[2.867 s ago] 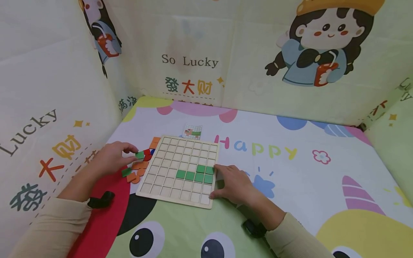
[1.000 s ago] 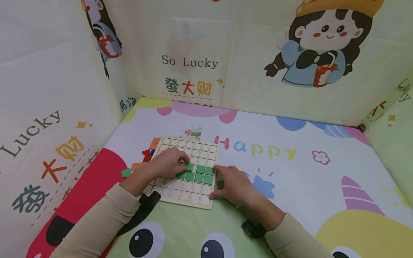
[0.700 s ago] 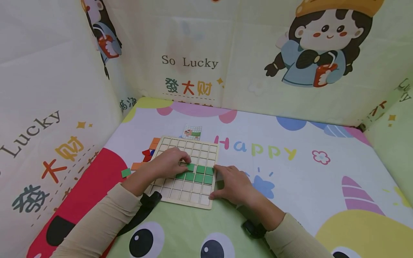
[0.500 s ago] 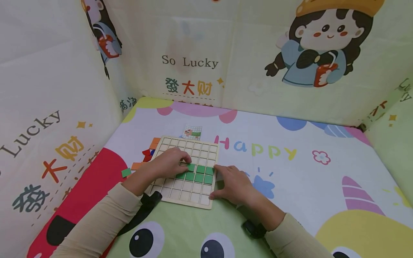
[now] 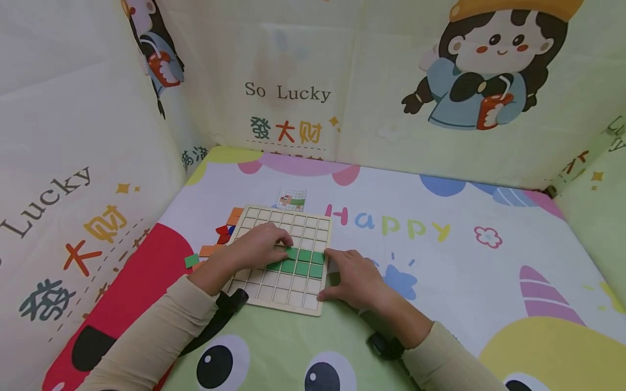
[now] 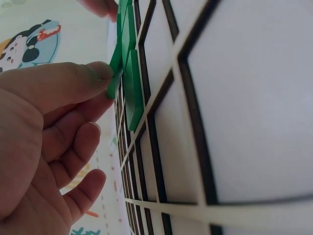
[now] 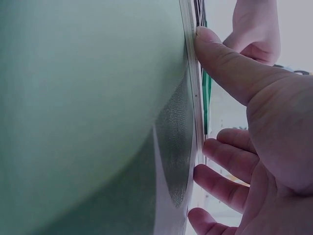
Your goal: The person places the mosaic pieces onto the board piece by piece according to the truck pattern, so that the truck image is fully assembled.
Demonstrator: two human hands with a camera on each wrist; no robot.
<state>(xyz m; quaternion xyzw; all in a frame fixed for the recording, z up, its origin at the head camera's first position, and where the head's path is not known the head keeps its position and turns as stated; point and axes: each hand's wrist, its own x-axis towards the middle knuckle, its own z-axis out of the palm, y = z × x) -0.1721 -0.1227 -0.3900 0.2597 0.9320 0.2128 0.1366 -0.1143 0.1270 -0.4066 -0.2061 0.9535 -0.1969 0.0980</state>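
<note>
My left hand [image 5: 259, 245] reaches over a wooden grid board [image 5: 313, 310]. Between thumb and index finger it pinches a green square tile [image 6: 115, 73], tilted against the board in the left wrist view. In the head view this tile lies left of two green tiles [image 5: 311, 256], above a lower row of green tiles [image 5: 301, 270]. My right hand [image 5: 359, 279] touches the board's right edge. Its thumb presses near the front corner and its fingers lie extended along the side, as the right wrist view shows.
Left of the board lie a loose green tile [image 5: 192, 261], orange pieces [image 5: 209, 250] and red pieces [image 5: 222, 233], partly behind the left arm. A small printed pattern card [image 5: 292, 200] is at the board's far edge. Printed cloth covers the table and walls.
My left hand has carried a green tile from the loose pieces on the left onto the board. Lately the tile has shifted slightly right. The right hand stays at the edge.
</note>
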